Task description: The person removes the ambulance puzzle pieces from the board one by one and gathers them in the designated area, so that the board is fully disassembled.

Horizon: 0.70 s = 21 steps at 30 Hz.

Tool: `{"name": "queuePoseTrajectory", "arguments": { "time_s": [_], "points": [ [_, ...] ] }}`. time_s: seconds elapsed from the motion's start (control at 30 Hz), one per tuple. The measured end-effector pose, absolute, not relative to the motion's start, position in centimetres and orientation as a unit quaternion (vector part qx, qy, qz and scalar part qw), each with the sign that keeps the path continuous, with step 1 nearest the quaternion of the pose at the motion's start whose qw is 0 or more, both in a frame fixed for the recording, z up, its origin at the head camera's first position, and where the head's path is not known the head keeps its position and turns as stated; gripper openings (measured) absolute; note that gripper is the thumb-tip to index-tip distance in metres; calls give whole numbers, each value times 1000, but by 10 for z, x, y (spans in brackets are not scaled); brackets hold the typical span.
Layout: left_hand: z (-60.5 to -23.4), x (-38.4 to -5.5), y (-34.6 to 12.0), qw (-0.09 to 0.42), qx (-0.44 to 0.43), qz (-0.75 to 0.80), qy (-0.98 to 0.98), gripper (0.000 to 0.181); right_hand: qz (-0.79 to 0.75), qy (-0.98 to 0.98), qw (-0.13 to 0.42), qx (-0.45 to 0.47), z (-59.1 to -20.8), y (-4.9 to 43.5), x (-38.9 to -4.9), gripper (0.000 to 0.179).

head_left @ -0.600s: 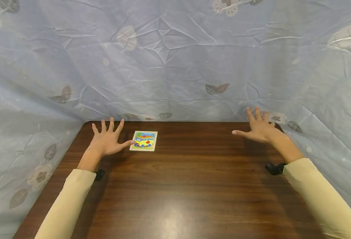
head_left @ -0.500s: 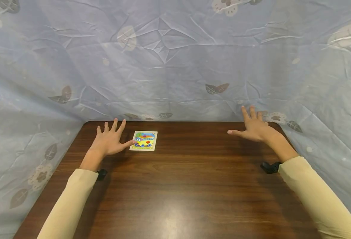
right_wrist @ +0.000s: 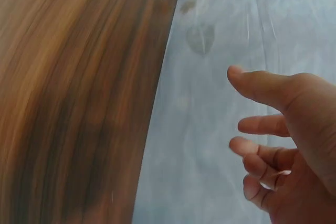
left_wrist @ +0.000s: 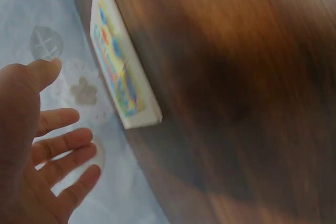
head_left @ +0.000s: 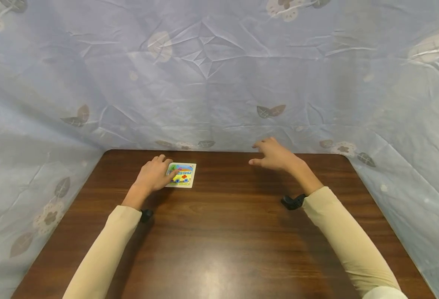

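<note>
A small square picture puzzle board [head_left: 184, 177] with a yellow ambulance on it lies flat near the far edge of the table. My left hand [head_left: 153, 174] hovers at its left side, and the thumb overlaps the picture in the head view. In the left wrist view the board [left_wrist: 118, 61] stands apart from the loosely bent fingers [left_wrist: 63, 145], which hold nothing. Well to the right of the board, my right hand [head_left: 273, 154] is in the air over the far part of the table. Its fingers [right_wrist: 262, 156] are relaxed and bent, with nothing between them and the thumb.
The dark brown wooden table [head_left: 212, 232] has rounded far corners. A grey-blue cloth [head_left: 219, 95] with leaf and flower prints hangs behind it and along both sides. Black wrist devices [head_left: 293, 202] sit at both cuffs of the cream sleeves.
Both hands have moved inward, the left toward the board and the right leftward by a greater distance. Their spread fingers have relaxed and bent. The board has stayed in place.
</note>
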<state>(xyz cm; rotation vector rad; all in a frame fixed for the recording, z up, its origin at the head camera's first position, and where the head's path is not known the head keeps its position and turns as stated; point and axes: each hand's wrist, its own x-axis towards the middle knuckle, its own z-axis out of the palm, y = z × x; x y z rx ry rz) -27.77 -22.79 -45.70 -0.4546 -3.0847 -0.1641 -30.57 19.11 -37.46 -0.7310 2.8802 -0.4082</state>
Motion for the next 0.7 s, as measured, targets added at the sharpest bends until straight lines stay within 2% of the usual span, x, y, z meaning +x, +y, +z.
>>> {"name": "queuePoseTrajectory", "arguments": {
  "time_s": [0.17, 0.37, 0.5, 0.7],
  "points": [
    [-472, -282, -221, -33, -150, -84, -985, 75, -162, 943, 71, -282, -389, 150, -317, 61],
    [-483, -285, -218, -73, -160, -133, -975, 84, -208, 932, 82, -285, -401, 116, -325, 54],
    [-485, -287, -213, -99, -155, -150, -971, 85, -214, 927, 80, -297, -413, 98, -332, 50],
    [-486, -288, -209, -106, -158, -136, -972, 82, -226, 920, 95, -306, -438, 66, -341, 45]
  ]
}}
